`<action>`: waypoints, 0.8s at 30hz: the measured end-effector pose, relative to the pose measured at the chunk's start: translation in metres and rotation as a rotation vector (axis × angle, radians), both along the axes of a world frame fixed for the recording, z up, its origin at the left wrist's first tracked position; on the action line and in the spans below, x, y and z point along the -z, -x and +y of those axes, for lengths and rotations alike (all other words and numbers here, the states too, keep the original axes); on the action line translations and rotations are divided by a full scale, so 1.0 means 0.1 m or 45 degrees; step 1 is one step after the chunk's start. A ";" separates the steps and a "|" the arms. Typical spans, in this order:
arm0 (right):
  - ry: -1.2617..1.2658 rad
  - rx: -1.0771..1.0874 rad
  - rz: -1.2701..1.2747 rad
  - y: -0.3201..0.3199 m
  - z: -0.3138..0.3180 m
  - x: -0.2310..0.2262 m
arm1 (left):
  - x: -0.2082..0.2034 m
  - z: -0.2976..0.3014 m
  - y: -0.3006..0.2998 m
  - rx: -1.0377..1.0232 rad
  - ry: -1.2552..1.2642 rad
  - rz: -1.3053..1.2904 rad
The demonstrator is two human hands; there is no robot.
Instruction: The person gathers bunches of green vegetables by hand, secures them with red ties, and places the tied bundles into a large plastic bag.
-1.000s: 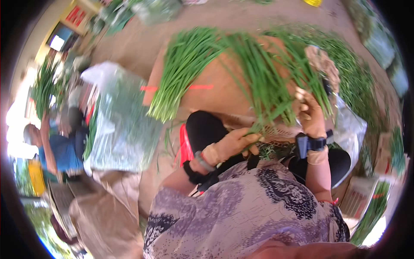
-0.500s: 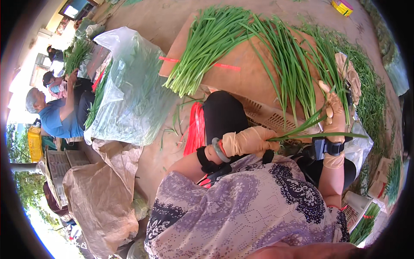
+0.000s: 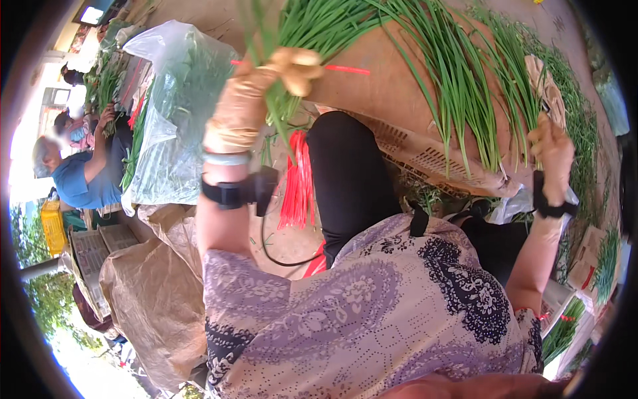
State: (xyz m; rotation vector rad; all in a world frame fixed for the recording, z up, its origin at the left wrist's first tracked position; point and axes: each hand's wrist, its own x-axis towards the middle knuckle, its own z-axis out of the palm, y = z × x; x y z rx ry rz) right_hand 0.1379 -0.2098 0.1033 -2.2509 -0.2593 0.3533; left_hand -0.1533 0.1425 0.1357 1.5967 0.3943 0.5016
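My left hand (image 3: 269,80), in a beige glove, is closed round a few garlic chives (image 3: 278,118), blurred by motion. It is raised at the left end of the board, beside a large bunch of garlic chives (image 3: 325,30) lying over a red tie strip (image 3: 347,69). My right hand (image 3: 553,147), also gloved, is at the board's right edge. Its fingers are bent together at the lower ends of the rightmost garlic chives (image 3: 517,90); the exact grip is partly hidden. Between the hands, a looser bunch of chives (image 3: 458,86) lies on the brown board (image 3: 379,80).
Red tie strips (image 3: 297,193) hang left of my knee. A clear plastic bag (image 3: 169,159) of greens stands at left, with brown wrapping (image 3: 149,299) nearer me. A person in blue (image 3: 90,176) sits at far left. More loose greens (image 3: 581,146) lie beyond my right hand.
My left hand has moved from my lap up and left to the large bunch, carrying chives. My right hand has let go of their other end and moved to the rightmost chives.
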 end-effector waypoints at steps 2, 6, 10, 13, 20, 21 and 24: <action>-0.004 -0.371 -0.538 0.29 -0.24 0.52 | 0.00 0.06 0.03 -0.048 0.288 -0.064; 0.096 -0.427 -0.138 1.10 0.06 0.62 | 0.25 -0.25 -0.13 -0.098 0.361 -0.011; 0.043 -0.373 -0.560 1.29 0.05 0.82 | 0.51 -0.77 -0.71 -0.127 0.589 0.197; 0.240 -0.506 -0.766 1.35 0.13 0.72 | 0.95 -0.86 -0.92 -0.039 0.875 0.123; 0.420 -0.635 -0.830 1.33 0.31 0.83 | 0.97 -1.00 -0.89 -0.220 0.901 0.062; 0.444 -0.617 -0.868 1.25 0.32 1.14 | 0.98 -1.01 -0.89 -0.209 0.883 0.063; 0.493 -0.623 -0.919 1.17 0.38 1.20 | 0.93 -1.04 -0.81 -0.244 0.817 0.051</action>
